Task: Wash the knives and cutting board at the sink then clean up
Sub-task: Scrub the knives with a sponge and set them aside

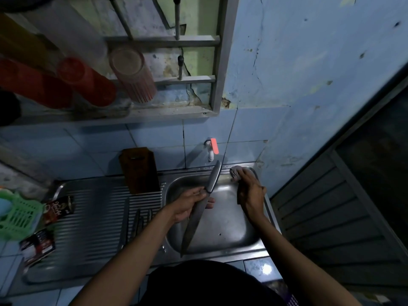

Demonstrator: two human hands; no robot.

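Head view looks down on a steel sink unit against a blue tiled wall. At the far left edge sits a green plastic basket [17, 215], with two printed sachets [58, 208] lying just beside it on the ribbed drainboard [99, 217]. Several more knives [136, 221] lie on the drainboard near the basin, blurred. A dark wooden cutting board [139, 170] stands upright at the far side of the drainboard, leaning on the tiles. Over the sink basin [231, 226] the left hand [187, 205] reaches in from the near left, its fingers and thumb curled round the large knife [198, 215] where grey handle meets blade; the handle points far toward the tap, the blade tip points near, past the basin's front rim. A white tap [210, 151] with an orange-red lever juts from the wall. The right hand [250, 188] reaches to the basin's far right corner, fingers bent down over a pale crumpled cloth or scourer [235, 173], gripping it. Above, a metal rack [163, 78] holds upturned red tumblers [86, 85]. A dark louvred door [331, 213] fills the right.
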